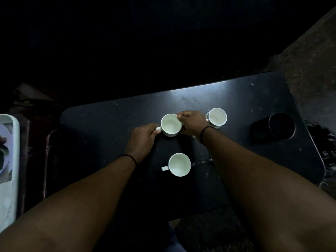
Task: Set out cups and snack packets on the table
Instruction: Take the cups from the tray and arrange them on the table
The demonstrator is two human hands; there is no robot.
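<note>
Near edge: near cup [179, 164] upright, untouched. Mid-table [109, 120]: left hand [142, 139] pinches middle cup [171, 125] by its handle; right hand [190, 123] grips its rim. Far cup [217, 118] sits just beside the right wrist; a careless withdrawal could knock it. No packets visible.

A dark round cup holder [281, 126] is sunk into the right end of the black tabletop [112, 120]. Well off the tabletop's left edge stands 1 pale rounded container [12, 179] with a printed picture on it.
</note>
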